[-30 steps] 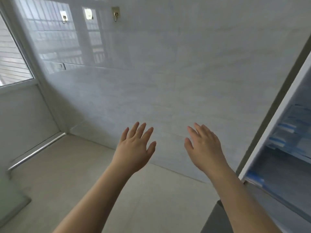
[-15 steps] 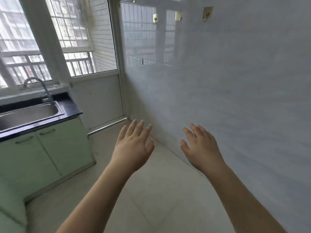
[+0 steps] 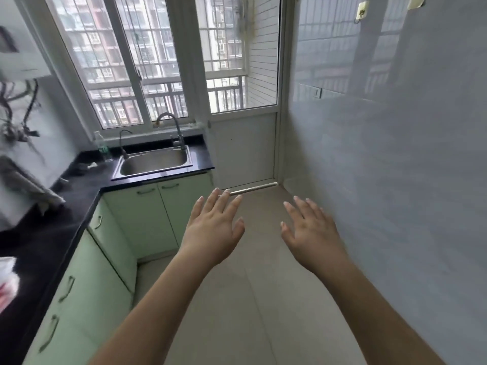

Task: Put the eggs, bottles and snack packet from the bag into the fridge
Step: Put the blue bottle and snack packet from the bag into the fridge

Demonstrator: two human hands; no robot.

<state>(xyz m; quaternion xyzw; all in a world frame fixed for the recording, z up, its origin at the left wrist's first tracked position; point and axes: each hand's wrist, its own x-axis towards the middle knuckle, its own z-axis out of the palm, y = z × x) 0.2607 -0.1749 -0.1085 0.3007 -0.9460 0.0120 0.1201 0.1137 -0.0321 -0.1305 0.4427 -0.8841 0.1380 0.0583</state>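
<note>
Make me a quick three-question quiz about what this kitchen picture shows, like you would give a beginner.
1. True or false: both hands are held out with nothing in them.
2. What stands on the counter just left of the sink? A) a kettle B) a clear bottle C) a pan
3. Fill in: the tap stands behind the sink, in front of the ______.

Key
1. True: the left hand and the right hand are spread flat over the floor, holding nothing.
2. B: a clear bottle stands on the black counter beside the sink.
3. Window: the tap rises before the window.
</note>
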